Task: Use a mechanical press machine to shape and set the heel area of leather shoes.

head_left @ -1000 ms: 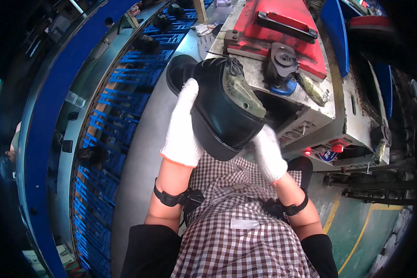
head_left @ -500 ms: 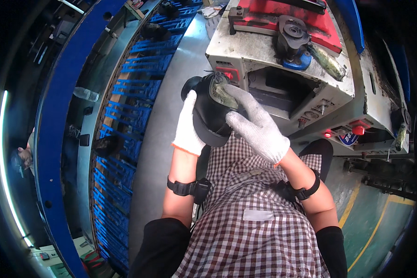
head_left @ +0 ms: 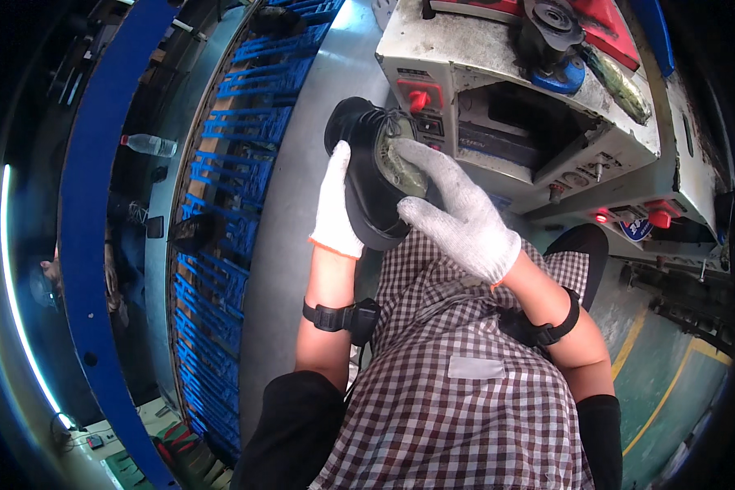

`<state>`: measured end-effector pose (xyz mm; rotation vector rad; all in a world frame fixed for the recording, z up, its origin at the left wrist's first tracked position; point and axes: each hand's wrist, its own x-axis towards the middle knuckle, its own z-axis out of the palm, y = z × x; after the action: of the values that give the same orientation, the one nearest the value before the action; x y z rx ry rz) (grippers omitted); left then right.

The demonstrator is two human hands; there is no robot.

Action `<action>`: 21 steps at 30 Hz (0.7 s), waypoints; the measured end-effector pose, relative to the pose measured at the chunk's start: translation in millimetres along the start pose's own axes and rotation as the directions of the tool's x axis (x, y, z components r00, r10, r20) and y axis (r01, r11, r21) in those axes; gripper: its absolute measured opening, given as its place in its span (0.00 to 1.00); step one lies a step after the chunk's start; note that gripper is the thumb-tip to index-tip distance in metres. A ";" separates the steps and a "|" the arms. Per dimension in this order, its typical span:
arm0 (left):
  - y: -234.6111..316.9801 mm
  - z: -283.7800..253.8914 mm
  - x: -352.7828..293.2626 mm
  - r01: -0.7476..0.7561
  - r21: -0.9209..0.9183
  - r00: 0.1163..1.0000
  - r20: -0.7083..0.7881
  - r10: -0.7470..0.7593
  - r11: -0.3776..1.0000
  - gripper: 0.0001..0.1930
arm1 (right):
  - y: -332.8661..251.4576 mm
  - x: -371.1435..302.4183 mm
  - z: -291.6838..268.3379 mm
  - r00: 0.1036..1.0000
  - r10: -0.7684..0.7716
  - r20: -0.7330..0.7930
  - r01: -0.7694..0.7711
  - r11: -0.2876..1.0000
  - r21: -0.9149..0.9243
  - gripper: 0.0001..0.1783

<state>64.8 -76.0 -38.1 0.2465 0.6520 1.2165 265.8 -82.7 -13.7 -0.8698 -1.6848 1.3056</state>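
Note:
A black shoe (head_left: 361, 167), laces at its upper end, is held up in front of my checked apron. A worn greenish insert (head_left: 398, 171), which looks like a shoe last, fills its opening. My left hand (head_left: 336, 208), in a white knit glove, is closed around the shoe's left side, with the thumb up along it. My right hand (head_left: 464, 220), gloved the same way, lies over the insert from the right. Its fingers reach onto the insert, and its thumb touches near the shoe's lower end. The left hand's fingers are mostly hidden behind the shoe.
A pale machine (head_left: 482, 61) with red switches and an open bay stands ahead right, a dark clamp-like part (head_left: 551, 33) on top. On the left runs a blue slatted rack (head_left: 229, 192) holding a dark shoe (head_left: 192, 234). A plastic bottle (head_left: 149, 145) lies behind a blue beam (head_left: 98, 180).
The shoe has turned slightly, so more of the greenish insert and the laced side shows. Both hands keep hold of it. The whole view has shifted, bringing the machine further right.

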 end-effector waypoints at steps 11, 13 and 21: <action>-5.7 1.5 0.6 0.034 0.067 0.990 -0.140 -0.024 0.997 0.32 | 32.0 10.9 21.0 0.868 0.496 0.038 -0.393 0.637 0.664 0.57; -8.2 2.9 -10.5 0.023 0.103 0.986 -0.169 -0.005 0.994 0.33 | 22.7 9.8 19.9 0.810 0.560 0.177 -0.491 0.480 0.727 0.52; -20.9 0.8 -76.0 -0.001 0.933 0.910 -0.148 0.388 0.359 0.35 | 22.8 14.3 39.0 0.786 0.616 0.048 -0.499 0.586 0.638 0.51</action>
<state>67.0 -153.3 -22.9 1.1269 1.6721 0.9894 225.4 -81.0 -38.3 -1.0985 -0.7106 1.9892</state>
